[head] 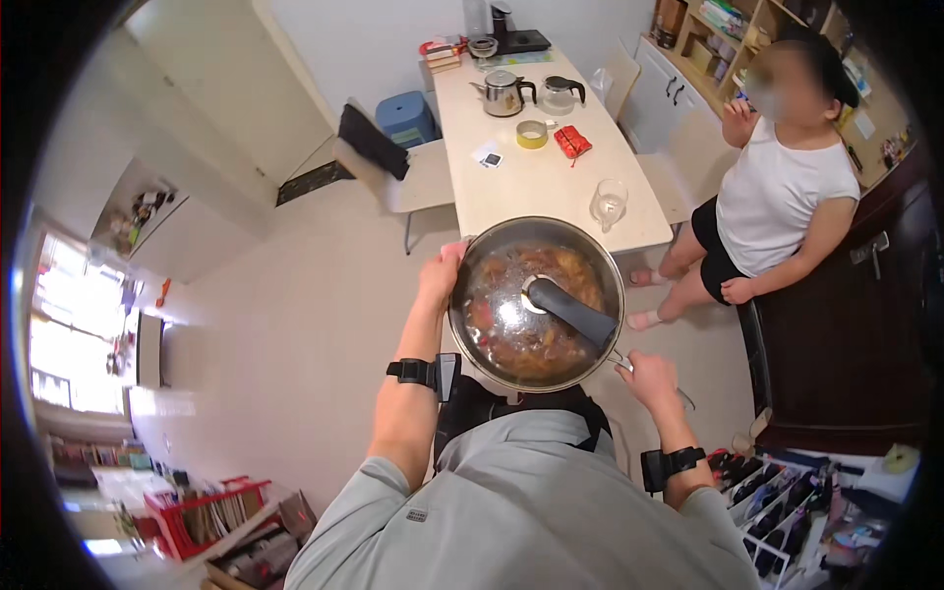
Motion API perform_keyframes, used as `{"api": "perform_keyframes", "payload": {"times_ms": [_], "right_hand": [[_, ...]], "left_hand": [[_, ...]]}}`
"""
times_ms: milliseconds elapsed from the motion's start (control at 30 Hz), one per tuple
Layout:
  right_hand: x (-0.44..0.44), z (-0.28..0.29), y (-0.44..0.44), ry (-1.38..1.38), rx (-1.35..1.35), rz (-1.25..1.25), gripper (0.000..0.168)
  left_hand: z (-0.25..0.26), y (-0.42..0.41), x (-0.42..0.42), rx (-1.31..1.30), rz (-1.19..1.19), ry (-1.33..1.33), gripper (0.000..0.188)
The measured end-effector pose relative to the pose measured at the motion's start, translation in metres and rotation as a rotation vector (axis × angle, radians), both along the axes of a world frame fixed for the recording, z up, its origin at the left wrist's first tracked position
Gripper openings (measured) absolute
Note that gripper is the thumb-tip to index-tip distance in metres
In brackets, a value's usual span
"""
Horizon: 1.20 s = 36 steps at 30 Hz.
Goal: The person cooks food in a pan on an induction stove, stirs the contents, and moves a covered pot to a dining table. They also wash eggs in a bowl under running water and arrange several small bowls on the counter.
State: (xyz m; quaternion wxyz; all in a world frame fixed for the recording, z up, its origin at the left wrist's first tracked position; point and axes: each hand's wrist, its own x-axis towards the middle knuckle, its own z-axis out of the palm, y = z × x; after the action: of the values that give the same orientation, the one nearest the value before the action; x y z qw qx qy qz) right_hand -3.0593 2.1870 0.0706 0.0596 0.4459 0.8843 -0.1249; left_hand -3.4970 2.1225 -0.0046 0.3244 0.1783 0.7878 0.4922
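Observation:
A wide pan (493, 375) with a glass lid (509, 273) is held level in front of my body, at the near end of the table. Through the lid I see brown food in liquid with red pieces. A dark lid handle (571, 310) slants across the glass. My left hand (440, 277) grips the pan's left side with a pink cloth (453, 251) between. On the right, my right hand (650, 376) is closed around the pan's long metal handle (621, 360), mostly hidden by the fingers.
On the table (509, 195) stand a glass mug (610, 200), a roll of tape (531, 135), a red pouch (572, 141), a metal kettle (502, 96) and a glass pot (560, 96). A person (782, 184) stands to the right. A chair (420, 177) is at the left.

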Motion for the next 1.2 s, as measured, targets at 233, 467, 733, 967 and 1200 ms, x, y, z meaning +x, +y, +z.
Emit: {"api": "perform_keyframes", "payload": {"times_ms": [233,467,733,967,1200], "right_hand": [[-0.105,-0.014,-0.006,-0.073,0.022,-0.314,0.036],[-0.177,-0.006,-0.046,-0.1,-0.046,-0.645,0.035],[-0.215,-0.015,-0.062,-0.113,-0.059,-0.807,0.032],[-0.221,-0.02,-0.073,-0.15,-0.103,-0.84,0.034],[-0.234,-0.026,-0.078,-0.177,-0.137,-0.877,0.032]], "left_hand": [[0.02,0.128,-0.084,-0.091,-0.374,-0.043,0.05],[-0.03,0.22,-0.115,-0.15,-0.662,-0.069,0.05],[-0.071,0.271,-0.114,-0.118,-0.888,-0.062,0.063],[-0.059,0.263,-0.114,-0.176,-0.947,-0.085,0.062],[-0.034,0.259,-0.123,-0.198,-1.047,-0.093,0.052]]}}
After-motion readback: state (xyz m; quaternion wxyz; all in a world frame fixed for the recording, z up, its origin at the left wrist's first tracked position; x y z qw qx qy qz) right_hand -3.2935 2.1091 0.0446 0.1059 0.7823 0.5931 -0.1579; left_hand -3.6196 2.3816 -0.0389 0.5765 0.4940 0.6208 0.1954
